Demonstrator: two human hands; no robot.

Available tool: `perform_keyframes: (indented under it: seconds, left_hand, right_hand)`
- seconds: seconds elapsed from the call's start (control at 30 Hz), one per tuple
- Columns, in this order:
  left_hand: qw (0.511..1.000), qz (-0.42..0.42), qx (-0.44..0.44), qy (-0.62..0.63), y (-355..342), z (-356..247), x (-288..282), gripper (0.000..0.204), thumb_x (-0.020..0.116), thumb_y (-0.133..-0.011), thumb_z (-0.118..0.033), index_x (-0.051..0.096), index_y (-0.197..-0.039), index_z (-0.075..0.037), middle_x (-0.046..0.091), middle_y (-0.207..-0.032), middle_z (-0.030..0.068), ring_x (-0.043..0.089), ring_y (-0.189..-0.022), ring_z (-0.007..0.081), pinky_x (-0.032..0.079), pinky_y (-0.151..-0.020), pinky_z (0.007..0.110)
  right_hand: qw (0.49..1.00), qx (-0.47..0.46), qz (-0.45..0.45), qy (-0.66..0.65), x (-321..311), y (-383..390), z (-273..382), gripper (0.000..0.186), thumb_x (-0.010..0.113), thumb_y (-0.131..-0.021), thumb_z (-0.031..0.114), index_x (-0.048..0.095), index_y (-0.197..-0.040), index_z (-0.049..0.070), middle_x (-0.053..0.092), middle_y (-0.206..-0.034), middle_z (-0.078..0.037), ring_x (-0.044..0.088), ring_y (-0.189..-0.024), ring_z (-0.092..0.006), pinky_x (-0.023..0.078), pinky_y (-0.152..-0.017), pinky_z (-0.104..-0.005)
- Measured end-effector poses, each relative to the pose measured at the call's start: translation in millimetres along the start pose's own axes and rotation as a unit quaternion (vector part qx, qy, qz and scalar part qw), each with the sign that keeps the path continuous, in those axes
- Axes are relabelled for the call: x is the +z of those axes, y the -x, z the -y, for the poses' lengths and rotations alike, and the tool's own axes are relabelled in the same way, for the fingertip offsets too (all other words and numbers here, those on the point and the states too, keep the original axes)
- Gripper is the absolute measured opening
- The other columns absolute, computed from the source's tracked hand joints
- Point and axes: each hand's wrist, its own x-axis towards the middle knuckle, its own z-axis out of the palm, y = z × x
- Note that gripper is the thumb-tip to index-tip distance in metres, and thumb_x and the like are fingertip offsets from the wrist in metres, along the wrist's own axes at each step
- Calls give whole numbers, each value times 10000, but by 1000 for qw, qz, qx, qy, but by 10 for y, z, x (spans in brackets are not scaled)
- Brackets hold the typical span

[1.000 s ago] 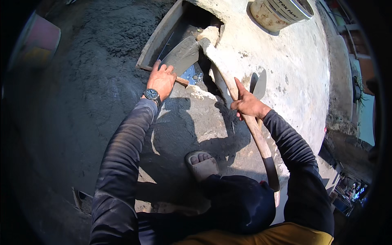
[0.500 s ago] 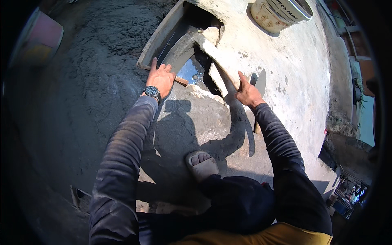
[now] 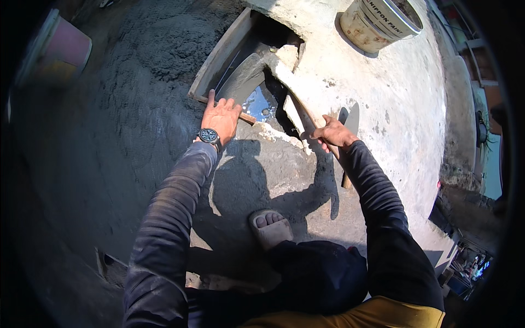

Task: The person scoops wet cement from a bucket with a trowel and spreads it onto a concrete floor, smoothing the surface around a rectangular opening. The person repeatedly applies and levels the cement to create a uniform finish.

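Note:
My left hand (image 3: 221, 120), with a watch on its wrist, is at the near corner of a wooden frame (image 3: 221, 50) set round an opening in the floor. Its fingers bend over the frame's near board (image 3: 248, 118). My right hand (image 3: 333, 134) is closed round the pale wooden handle (image 3: 299, 98) of what looks like a hoe. The hoe's curved, mortar-grey head (image 3: 242, 77) hangs over the opening, close to my left fingers. Water (image 3: 257, 104) glints at the bottom. A trowel (image 3: 353, 117) lies just beyond my right hand, its handle (image 3: 346, 180) partly behind my wrist.
Wet grey mortar (image 3: 164, 60) spreads left of the frame. A stained white bucket (image 3: 377, 27) stands far right, and a pink bucket (image 3: 63, 46) far left. Broken, jagged edges (image 3: 279, 134) line the opening. My sandalled foot (image 3: 272, 227) is on the floor nearer me.
My right hand's forefinger, stretched along the handle before, is now curled round it, and the hand is turned. My left hand stays on the frame. The whole view has shifted slightly.

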Motion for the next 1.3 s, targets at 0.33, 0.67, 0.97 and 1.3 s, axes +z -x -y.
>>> perform_keyframes:
  seconds: [0.33,0.67,0.97,1.3]
  left_hand:
    - [1000,8,10,6,18,22,-27,356,503,-995,-95,703,-1289,-122,670,-1230,67,634,-1224,227,159,-1305,578]
    - [999,17,21,-38,151,15,36,441,456,-1032,-124,619,-1439,-81,631,-1322,120,566,-1322,269,133,-1305,584]
    - [1000,-17,19,-18,330,-96,-77,484,586,-995,-181,584,-1474,-111,586,-1428,108,440,-1466,295,112,-1285,656]
    - [960,89,49,260,2700,89,-871,506,641,-994,-332,598,-1448,-114,614,-1394,119,497,-1403,310,306,-1244,544]
  right_hand:
    - [992,-95,-62,53,98,323,285,548,723,-843,34,439,-1282,-130,596,-701,-105,569,-471,-176,457,-406,-347]
    - [996,39,25,79,164,642,464,360,653,-902,27,436,-1166,-85,563,-702,-84,593,-482,-171,526,-412,-362]
    - [991,22,17,132,27,385,242,482,723,-869,5,435,-1255,-29,577,-659,-65,609,-443,-177,529,-391,-333]
    - [983,-16,-92,157,-263,200,77,1007,742,-870,654,439,-1464,-101,686,-1140,-222,714,-900,-307,581,-835,-413]
